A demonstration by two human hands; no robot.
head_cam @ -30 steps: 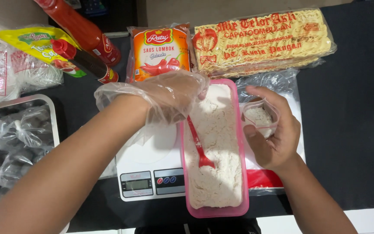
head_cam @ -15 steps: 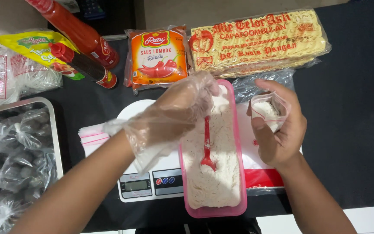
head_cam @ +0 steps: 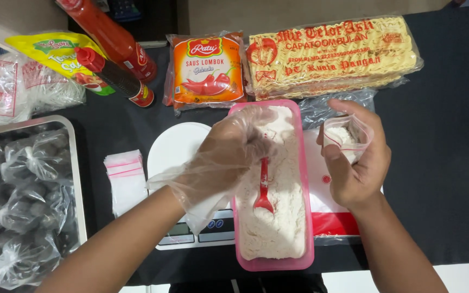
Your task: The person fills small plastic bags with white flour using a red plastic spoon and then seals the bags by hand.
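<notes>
The left hand (head_cam: 229,154), wearing a loose clear plastic glove, is gripping a small red plastic spoon (head_cam: 263,187) whose bowl is dipping into the white powder filling the long pink plastic tub (head_cam: 305,217) at the table's near edge. The bare right hand (head_cam: 354,163) is pinching open a small clear plastic zip bag (head_cam: 346,135), already holding some powder but seemingly not yet full, just right of the tub.

Thin crinkled clear-plastic glove (head_cam: 213,168), glossy red plastic spoon (head_cam: 263,190), smooth pink plastic tub (head_cam: 308,217) of matt white powder (head_cam: 278,217).
</notes>
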